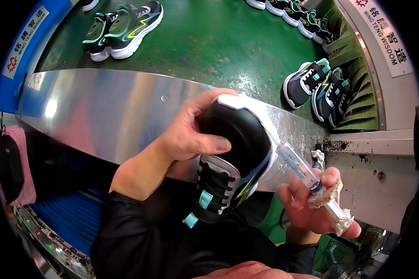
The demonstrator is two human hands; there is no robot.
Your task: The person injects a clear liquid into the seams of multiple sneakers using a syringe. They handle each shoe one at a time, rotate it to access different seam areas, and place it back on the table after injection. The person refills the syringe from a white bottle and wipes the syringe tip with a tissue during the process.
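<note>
My left hand (191,128) is closed round the toe of a black sneaker (239,135), its thumb pressed on the upper. The shoe has a white sole, black laces, a teal tab and a yellow-green side mark; its toe points away from me. In my right hand (312,204) is a clear syringe (299,165), fingers round the barrel's lower end and thumb at the plunger. Off-white wrapping covers its flange and the plunger's end. The syringe tip is at the edge of the white sole, beside the forefoot; whether it touches cannot be told.
A metal ledge (111,100) runs before a green surface (195,42). A pair of sneakers (130,35) stands at the far left, several more sneakers (319,88) at the right by green flaps (361,88). A pink-and-black cloth item (16,162) hangs at the left.
</note>
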